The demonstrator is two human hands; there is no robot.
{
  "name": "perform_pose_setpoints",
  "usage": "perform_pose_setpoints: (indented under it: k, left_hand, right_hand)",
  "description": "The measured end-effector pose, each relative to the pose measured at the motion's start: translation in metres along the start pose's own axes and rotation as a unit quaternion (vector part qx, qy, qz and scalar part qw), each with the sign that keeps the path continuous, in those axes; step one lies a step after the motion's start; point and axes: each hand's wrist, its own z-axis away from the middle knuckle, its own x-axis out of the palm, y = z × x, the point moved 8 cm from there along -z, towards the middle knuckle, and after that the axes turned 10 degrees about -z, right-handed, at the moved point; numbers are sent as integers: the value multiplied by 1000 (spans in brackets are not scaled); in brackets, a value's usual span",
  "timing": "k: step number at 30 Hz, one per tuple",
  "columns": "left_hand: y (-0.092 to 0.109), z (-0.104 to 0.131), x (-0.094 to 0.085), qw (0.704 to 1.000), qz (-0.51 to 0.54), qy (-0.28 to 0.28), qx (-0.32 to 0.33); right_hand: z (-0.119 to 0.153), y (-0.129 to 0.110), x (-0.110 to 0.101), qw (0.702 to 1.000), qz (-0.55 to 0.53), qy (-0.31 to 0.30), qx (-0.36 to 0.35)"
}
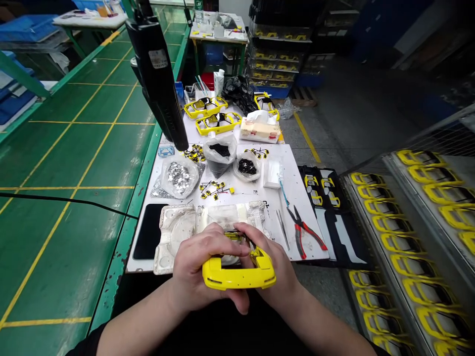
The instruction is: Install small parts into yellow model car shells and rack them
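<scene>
A yellow plastic toy car body (239, 278) is held between both hands near the table's front edge. My left hand (198, 259) grips its left side, with fingers reaching over the top. My right hand (272, 262) closes round the right side. The fingers hide most of the car body's interior. Just beyond them lies a dirty white foam tray (176, 235), partly covered by my hands. To its right rest tweezers (282, 230) and red-handled pliers (305, 232).
Bags of silvery pieces (178, 178), black screws or small parts (219, 151) and more black bits (247, 167) stand mid-table. A black electric tool (159, 79) hangs above the left side. A dark phone (149, 231) lies front left. Racked yellow bodies (403, 242) stand right; a green conveyor (74, 163) runs left.
</scene>
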Motion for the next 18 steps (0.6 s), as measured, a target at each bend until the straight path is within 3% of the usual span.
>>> perform_pose_setpoints:
  k: [12, 18]
  left_hand:
    - [9, -16, 1, 992, 39, -87, -79]
    - [17, -22, 2, 993, 37, -71, -90]
  right_hand:
    - [-7, 4, -2, 999, -4, -31, 18]
    - [-8, 2, -2, 1000, 1, -30, 5]
